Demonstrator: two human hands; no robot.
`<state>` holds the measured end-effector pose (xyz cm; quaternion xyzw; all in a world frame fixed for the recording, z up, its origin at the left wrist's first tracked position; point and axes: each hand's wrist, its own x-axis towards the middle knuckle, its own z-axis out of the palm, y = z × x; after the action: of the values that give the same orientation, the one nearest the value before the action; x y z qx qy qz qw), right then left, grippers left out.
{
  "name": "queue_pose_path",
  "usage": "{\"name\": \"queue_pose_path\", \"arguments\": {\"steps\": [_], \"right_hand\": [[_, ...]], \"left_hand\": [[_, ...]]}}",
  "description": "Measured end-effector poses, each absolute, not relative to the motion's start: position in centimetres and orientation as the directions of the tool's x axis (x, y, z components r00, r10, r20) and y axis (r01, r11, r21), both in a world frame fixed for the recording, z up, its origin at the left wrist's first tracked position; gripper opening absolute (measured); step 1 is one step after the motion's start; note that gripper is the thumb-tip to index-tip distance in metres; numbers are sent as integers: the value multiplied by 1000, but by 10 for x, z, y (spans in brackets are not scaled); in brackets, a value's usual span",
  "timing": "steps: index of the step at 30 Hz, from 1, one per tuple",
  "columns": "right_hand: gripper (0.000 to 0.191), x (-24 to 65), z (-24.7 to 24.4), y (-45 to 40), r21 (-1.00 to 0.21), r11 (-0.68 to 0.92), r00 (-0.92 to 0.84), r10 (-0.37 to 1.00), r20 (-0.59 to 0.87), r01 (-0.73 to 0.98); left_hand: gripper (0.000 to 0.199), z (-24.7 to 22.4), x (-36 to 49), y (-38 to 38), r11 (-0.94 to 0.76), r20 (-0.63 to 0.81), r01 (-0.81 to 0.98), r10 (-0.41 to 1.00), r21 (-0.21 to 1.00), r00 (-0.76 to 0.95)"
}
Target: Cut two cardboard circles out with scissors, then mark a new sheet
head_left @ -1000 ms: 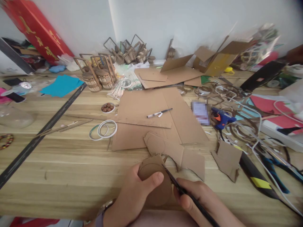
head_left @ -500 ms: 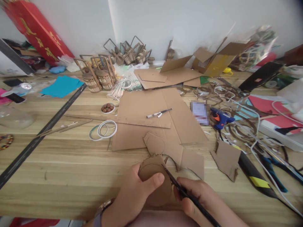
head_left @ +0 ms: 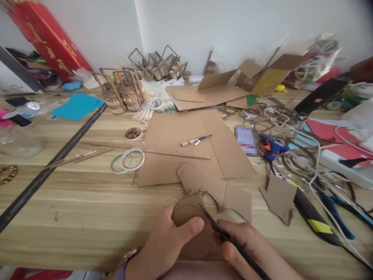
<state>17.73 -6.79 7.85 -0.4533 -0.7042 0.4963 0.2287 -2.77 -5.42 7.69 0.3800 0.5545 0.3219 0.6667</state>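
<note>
My left hand [head_left: 171,237] is closed round a piece of brown cardboard [head_left: 196,243], its thumb lying flat across the top. A curved pencil-like line is drawn on this piece, and its right edge is rounded. In my right hand [head_left: 247,241] is a long black tool with a narrow pointed tip [head_left: 214,223]; its fingers wrap round the shaft. The tip lies over the upper right of the cardboard. Whether it is scissors or a knife I cannot tell. Just beyond lies a cardboard offcut [head_left: 190,177] with a circle drawn on it.
Large cardboard sheets [head_left: 175,126] with a pen [head_left: 196,140] on top lie ahead. Tape rolls [head_left: 132,160] and a bowl of brown balls [head_left: 133,133] are to their left. A blue glue gun [head_left: 272,147], pliers [head_left: 335,210] and cables crowd the right. Small woven baskets [head_left: 115,101] stand behind.
The cardboard piece has shifted slightly down and to the right in my left hand's hold. The black tool stays nearly where it was, its tip still over the cardboard.
</note>
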Motion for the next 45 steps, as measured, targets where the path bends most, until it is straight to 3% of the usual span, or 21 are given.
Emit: {"name": "queue_pose_path", "arguments": {"steps": [6, 10, 16, 23, 32, 37, 40, 45], "right_hand": [[59, 182, 75, -67, -901, 86, -462, 876, -134, 426], [65, 183, 68, -62, -910, 42, -547, 810, -212, 414], [73, 180, 82, -59, -887, -76, -498, 805, -324, 455], [71, 181, 86, -57, -883, -7, -528, 799, -288, 470], [65, 186, 73, -57, -874, 6, -537, 791, -293, 486], [73, 188, 71, -55, -879, -10, -560, 767, -313, 478], [75, 184, 80, -55, -870, -26, -507, 804, -311, 492], [74, 177, 82, -53, -870, -40, -460, 836, -299, 492]], "left_hand": [[50, 77, -27, -54, 523, -521, 32, 839, 852, 159], [46, 77, -27, -53, 529, -525, 21, 835, 848, 163], [41, 82, -26, -52, 511, -485, -69, 844, 857, 229], [36, 89, -24, -49, 493, -432, -147, 846, 858, 313], [41, 84, -25, -49, 510, -463, -79, 828, 857, 317], [38, 83, -25, -51, 516, -483, -38, 823, 856, 298], [41, 79, -24, -50, 549, -501, -99, 812, 830, 300], [45, 64, -20, -49, 563, -474, -359, 824, 745, 310]]}}
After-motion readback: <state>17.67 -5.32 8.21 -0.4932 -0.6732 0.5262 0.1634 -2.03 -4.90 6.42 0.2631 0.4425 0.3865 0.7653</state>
